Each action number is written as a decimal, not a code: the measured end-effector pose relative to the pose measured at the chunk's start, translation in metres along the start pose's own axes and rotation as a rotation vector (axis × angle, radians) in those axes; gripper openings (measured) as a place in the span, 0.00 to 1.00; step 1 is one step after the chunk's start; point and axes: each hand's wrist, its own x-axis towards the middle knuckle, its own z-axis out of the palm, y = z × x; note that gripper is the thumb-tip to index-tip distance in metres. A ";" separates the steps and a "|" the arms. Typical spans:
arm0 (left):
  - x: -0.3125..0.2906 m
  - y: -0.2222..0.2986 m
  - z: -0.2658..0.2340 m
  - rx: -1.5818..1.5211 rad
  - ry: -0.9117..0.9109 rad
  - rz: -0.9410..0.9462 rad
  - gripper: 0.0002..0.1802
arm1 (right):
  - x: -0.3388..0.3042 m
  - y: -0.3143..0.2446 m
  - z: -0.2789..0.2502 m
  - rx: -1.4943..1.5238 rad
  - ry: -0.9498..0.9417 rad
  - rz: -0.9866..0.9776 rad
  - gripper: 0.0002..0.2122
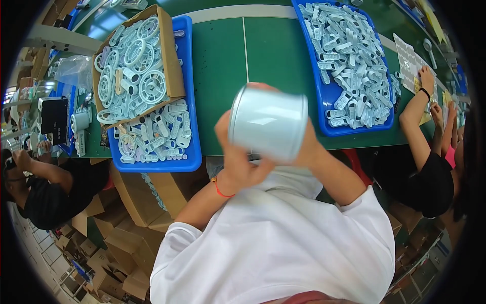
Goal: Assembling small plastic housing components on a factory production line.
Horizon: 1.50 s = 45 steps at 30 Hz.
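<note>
Both hands hold up a glossy pale blue cylinder [268, 124] with a dark-edged rim at each side, above the near edge of the green table. My left hand [238, 164], with an orange cord at its wrist, grips it from the left and below. On the other side my right hand [308, 147] holds it, most of its fingers hidden behind the cylinder. Slight motion blur softens the hands and the cylinder's lower part. What kind of part it is, I cannot make out.
At left, a blue tray [195, 147] holds pale plastic parts; a cardboard box [174, 66] of rings and strips rests on it. Another blue tray [328, 96] at right is heaped with small pale parts. Co-workers sit on both sides. Cardboard boxes [134, 243] stand on the floor.
</note>
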 end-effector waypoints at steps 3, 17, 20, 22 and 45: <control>-0.032 -0.034 0.027 -0.158 0.260 -0.073 0.36 | 0.014 0.000 0.018 -0.306 -0.203 -0.160 0.25; 0.000 0.014 0.009 -0.151 0.492 0.238 0.15 | 0.007 0.055 -0.010 -0.992 0.010 -0.482 0.15; 0.002 0.032 0.006 -0.119 0.460 0.568 0.17 | 0.004 0.057 -0.011 -0.897 -0.023 -0.299 0.14; 0.020 0.053 -0.008 0.096 0.462 0.710 0.13 | 0.007 0.043 0.009 -0.791 0.062 -0.062 0.17; 0.026 0.021 -0.037 0.569 0.026 -0.012 0.28 | -0.033 0.043 -0.018 -0.926 -0.102 -0.179 0.27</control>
